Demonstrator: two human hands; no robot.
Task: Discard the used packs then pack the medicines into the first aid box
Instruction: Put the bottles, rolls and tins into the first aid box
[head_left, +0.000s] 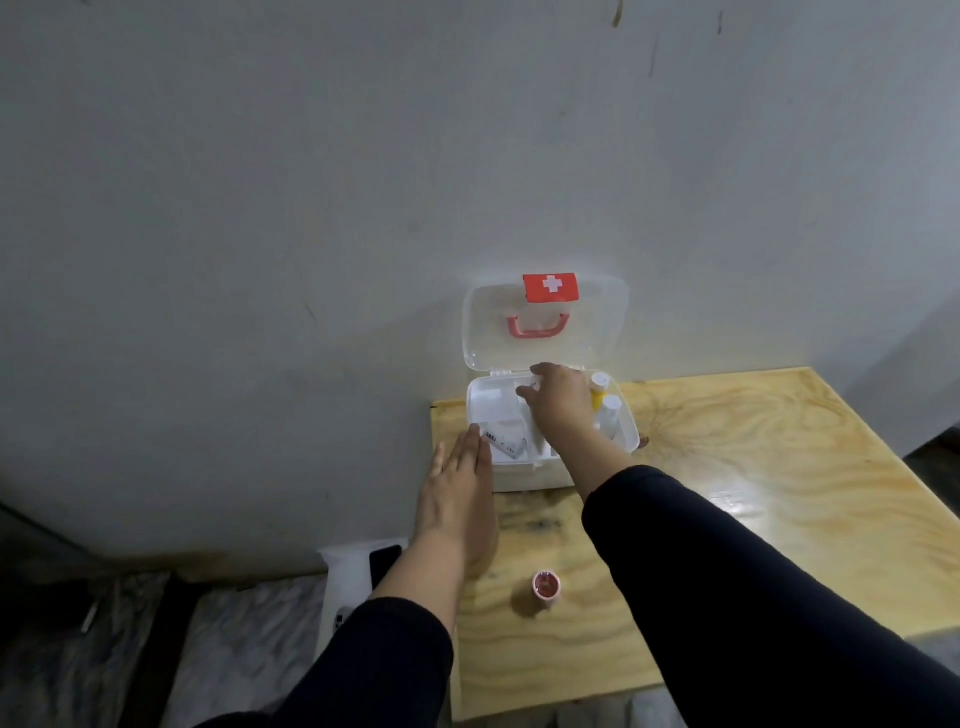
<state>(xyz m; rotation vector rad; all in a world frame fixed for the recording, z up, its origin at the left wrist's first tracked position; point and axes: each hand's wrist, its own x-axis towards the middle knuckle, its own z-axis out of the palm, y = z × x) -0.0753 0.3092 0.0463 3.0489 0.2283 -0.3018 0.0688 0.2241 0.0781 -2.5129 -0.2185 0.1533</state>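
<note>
A white first aid box (524, 475) stands open on the wooden table against the wall, its clear lid (597, 332) with a red cross label upright. Inside lie a white tube (504, 440) at the front left, and a yellow bottle (598, 391) and a white bottle (610, 410) at the right. My left hand (460, 475) rests flat against the box's left front corner, fingers together and straight. My right hand (558, 402) reaches down into the box's middle, palm down; whatever lies under its fingers is hidden. A small pink-capped round container (545, 586) stands on the table near me.
The wooden table (753, 493) extends to the right of the box. A white bin bag with a dark object (358, 577) sits on the floor left of the table. The grey wall is directly behind the box.
</note>
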